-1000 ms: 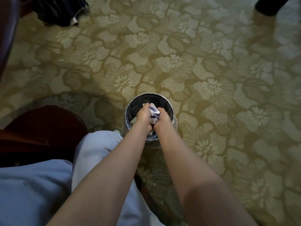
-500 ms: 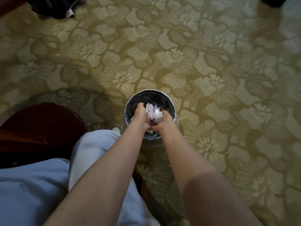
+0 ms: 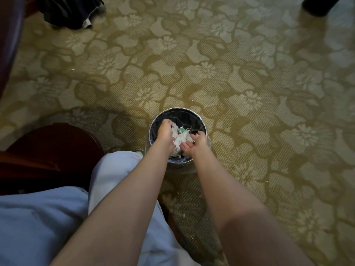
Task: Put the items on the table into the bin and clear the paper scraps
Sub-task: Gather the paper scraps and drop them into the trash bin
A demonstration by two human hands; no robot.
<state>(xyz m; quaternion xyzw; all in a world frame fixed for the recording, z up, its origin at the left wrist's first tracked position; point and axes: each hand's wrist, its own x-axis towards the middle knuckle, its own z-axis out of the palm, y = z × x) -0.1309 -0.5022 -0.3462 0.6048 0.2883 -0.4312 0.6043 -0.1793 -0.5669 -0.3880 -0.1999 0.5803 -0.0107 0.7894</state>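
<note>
White paper scraps (image 3: pixel 180 140) sit heaped in the mouth of the round dark bin (image 3: pixel 199 121), which stands on an olive carpet (image 3: pixel 249 73) with a pale flower pattern. Among the scraps, toward the far side of the bin, shows a small green piece (image 3: pixel 182 129). Both hands reach down into the bin from its near side. The left hand (image 3: pixel 164 132) lies against the left side of the heap, back upward, its fingers curled over the paper and holding it. The right hand (image 3: pixel 198 142) is on the right side of the heap, palm turned toward it, fingers loose and spread, touching the paper without clasping it. Just near-left of the bin is a knee in light blue cloth (image 3: pixel 115 169), and left of that a rounded piece of dark red-brown wood (image 3: pixel 53 143). A few tiny scraps (image 3: pixel 192 236) lie on the carpet on the near side of the bin. Far beyond the bin to the left lies a dark bundle of cloth (image 3: pixel 71 14).
</note>
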